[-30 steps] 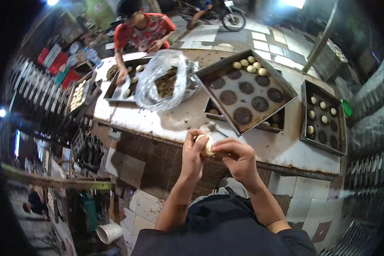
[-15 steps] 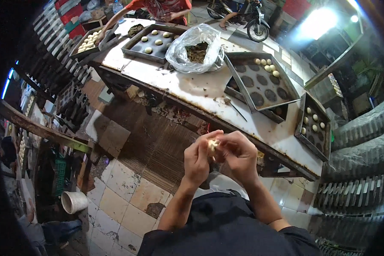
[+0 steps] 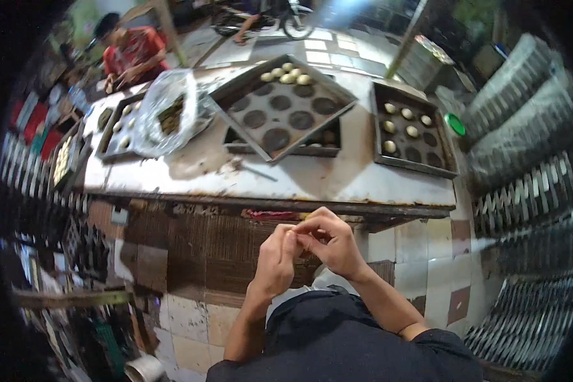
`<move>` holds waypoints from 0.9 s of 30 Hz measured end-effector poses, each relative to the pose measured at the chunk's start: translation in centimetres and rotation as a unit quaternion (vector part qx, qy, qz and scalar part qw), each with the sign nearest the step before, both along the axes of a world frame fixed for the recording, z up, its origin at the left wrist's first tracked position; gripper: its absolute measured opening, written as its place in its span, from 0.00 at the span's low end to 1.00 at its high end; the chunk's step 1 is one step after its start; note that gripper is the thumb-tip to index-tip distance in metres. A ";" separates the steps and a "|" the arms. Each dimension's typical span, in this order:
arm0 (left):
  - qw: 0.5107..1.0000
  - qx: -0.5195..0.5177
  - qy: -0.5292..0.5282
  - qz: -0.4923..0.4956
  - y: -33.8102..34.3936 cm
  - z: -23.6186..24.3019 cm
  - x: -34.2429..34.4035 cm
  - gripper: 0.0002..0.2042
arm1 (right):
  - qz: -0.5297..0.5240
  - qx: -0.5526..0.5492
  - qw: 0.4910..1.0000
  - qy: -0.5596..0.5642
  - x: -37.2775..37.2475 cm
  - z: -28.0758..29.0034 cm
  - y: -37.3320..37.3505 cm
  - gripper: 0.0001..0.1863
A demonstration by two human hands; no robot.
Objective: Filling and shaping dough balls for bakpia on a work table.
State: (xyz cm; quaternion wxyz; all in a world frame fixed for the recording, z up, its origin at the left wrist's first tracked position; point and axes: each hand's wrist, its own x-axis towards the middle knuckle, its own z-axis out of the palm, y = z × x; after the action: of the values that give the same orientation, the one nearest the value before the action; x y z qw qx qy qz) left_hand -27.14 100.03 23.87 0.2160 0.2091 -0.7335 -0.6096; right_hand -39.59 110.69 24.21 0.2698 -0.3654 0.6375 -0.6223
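My left hand (image 3: 275, 260) and my right hand (image 3: 330, 245) meet in front of the table edge, thumbs and fingertips pressed together. Pale dough showed between them a moment ago; now the fingers cover it. Past them on the white tabletop (image 3: 350, 181), a dark metal tray (image 3: 275, 119) with round hollows lies tilted across another tray. Several small dough balls (image 3: 290, 79) cluster in its far corner. To its left stands a clear plastic bag (image 3: 149, 130) of brown crumbly filling (image 3: 170, 118). A thin stick-like tool (image 3: 260, 172) lies near the front edge.
At the right, another tray (image 3: 420, 167) holds several dough balls; a further tray (image 3: 111, 155) sits left of the bag. A person in red (image 3: 137, 60) works at the far left. Stacked racks (image 3: 528, 318) line the right side. A white bucket (image 3: 145, 368) is on the floor.
My view has turned to the right, so the table now lies straight across. Both hands have closed in, and the dough seen between them is hidden. The person in red now sits more upright.
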 end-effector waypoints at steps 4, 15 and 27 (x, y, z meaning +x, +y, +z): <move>0.994 0.089 -0.025 -0.065 3.5 -0.3 -10.3 0.21 | -0.014 -0.080 0.993 0.081 -9.4 -2.0 6.0 0.09; 0.928 -0.352 0.059 -0.111 7.1 0.2 -30.2 0.06 | -0.105 -0.216 0.799 -0.551 -20.6 -5.0 8.7 0.24; 0.974 -0.151 -0.062 -0.159 -14.1 -1.7 -33.9 0.19 | -0.408 0.397 0.744 0.350 -41.0 -12.5 9.9 0.23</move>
State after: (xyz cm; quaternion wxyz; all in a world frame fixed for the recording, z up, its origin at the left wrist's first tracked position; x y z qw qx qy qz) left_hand -61.02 85.92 22.15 0.0993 0.0919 -0.8527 -0.5045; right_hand -80.60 120.62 11.70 -0.1316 -0.1225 0.9648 -0.1919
